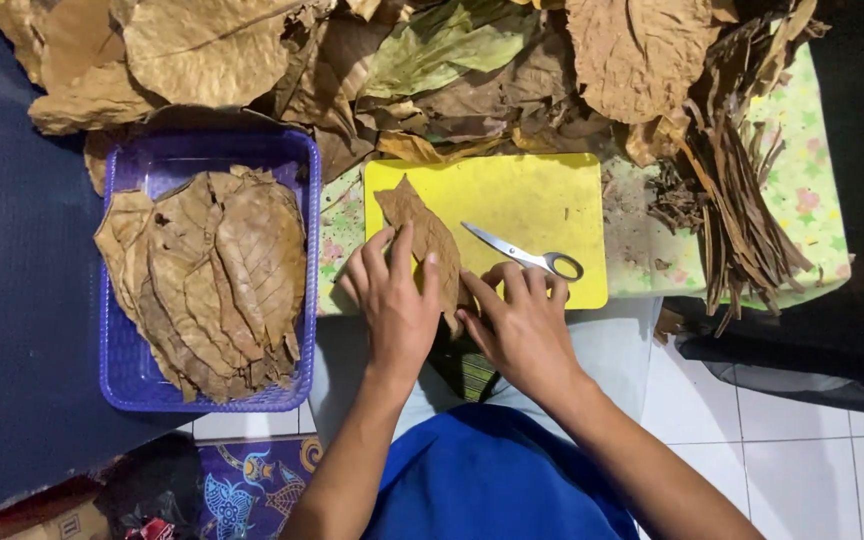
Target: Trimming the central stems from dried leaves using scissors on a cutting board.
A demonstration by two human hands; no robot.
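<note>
Dried leaf (422, 232) on yellow board (542, 200), flat under both hands: left (397, 300), right (522, 325).

The lower part of the trimmed brown leaf (422, 235) lay hidden under the left hand (397, 305) and the right hand (522, 325), so its near edge could not be made out. The scissors (524, 252) had one handle loop tucked behind the right hand's fingers (532, 285). The heap of dried leaves (352, 60) ran off the top edge (its full spread stayed unknown). Stacked leaves (212, 275) covered most of the purple basket (142, 385). The patterned cloth (252, 470) below was cut off by the bottom edge.
</note>
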